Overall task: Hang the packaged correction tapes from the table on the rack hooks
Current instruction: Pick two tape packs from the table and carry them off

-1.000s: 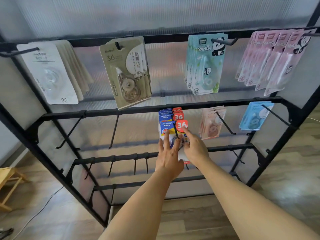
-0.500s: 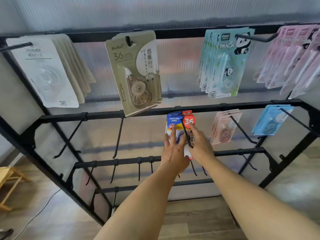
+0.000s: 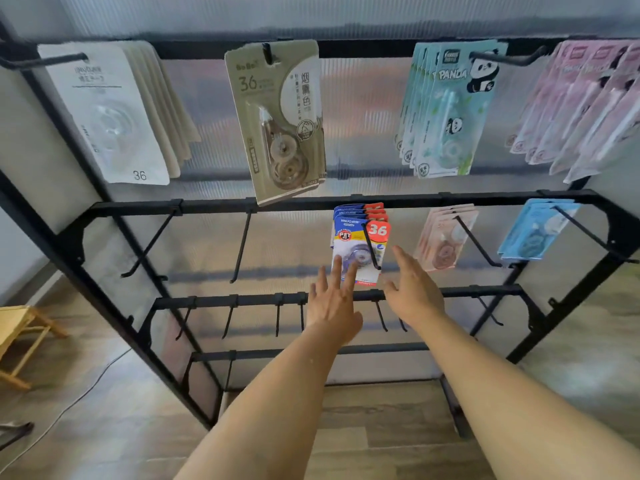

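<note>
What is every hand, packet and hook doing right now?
Left hand: open, fingertips over the blue-and-red packets.
Right hand: open, holds nothing.
Blue-and-red correction tape packets: hanging on a middle-row hook.
Olive-green packets: hanging, tilted.
White packets: hanging, top row.
Teal panda packets: hanging.
Pink panda packets: hanging.
Peach packets: hanging.
Light-blue packets: hanging.
Black bottom-row hooks: bare.
</note>
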A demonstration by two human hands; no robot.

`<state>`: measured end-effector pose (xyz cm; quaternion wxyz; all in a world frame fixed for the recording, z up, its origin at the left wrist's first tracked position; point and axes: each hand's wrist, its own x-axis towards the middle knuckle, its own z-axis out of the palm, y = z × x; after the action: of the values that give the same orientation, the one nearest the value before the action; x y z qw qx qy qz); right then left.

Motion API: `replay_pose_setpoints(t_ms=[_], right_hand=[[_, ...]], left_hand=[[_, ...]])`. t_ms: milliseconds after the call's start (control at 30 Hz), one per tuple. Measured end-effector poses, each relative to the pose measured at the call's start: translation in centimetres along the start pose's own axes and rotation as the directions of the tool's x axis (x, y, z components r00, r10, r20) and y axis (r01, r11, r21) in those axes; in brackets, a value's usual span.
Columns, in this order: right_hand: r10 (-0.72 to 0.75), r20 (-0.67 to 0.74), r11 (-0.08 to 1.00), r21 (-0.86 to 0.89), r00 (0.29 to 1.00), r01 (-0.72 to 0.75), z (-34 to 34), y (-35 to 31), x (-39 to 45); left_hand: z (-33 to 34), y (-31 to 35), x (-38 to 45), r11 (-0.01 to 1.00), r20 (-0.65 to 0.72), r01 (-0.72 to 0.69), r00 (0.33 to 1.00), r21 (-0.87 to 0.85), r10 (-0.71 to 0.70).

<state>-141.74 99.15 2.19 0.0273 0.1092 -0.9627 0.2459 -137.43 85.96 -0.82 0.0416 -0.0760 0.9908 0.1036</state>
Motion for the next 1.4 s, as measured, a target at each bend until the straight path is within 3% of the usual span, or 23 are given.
replay_pose_setpoints(t_ms=[333, 600, 933, 1033, 1267, 1400], right_hand=[[-0.170, 0.076, 0.985, -0.017, 0.982, 0.172, -2.1, -0.5, -5.4], [-0.374, 0.260, 0.924, 0.017, 0.890, 0.383, -0.5, -4.2, -11.4], [-0.644, 0.386, 0.740, 0.093, 0.661, 0.666, 2.6, -15.7, -20.6], [-0.732, 0.387, 0.646, 0.135, 0.560, 0.751, 4.2, -20.5, -24.1], [-0.802, 0.429, 0.539, 0.220, 0.415, 0.813, 9.4, -30.9, -34.1], [-0.846, 0.436, 0.449, 0.276, 0.306, 0.850, 12.7, -37.5, -41.8]], left_hand=[[-1.2, 0.1, -8.9, 0.990, -0.079, 0.136, 0.988, 0.024, -0.134], [-1.2, -2.1, -18.5, 0.936, -0.151, 0.352, 0.926, 0.022, -0.345], [-2.7, -8.7, -31.6, 0.765, -0.247, 0.634, 0.728, -0.110, -0.639], [-3.1, -12.2, -36.2, 0.689, -0.260, 0.710, 0.644, -0.148, -0.720], [-3.7, -20.9, -49.0, 0.523, -0.242, 0.833, 0.478, -0.179, -0.844], [-3.5, -26.0, -57.6, 0.394, -0.232, 0.899, 0.348, -0.192, -0.908]])
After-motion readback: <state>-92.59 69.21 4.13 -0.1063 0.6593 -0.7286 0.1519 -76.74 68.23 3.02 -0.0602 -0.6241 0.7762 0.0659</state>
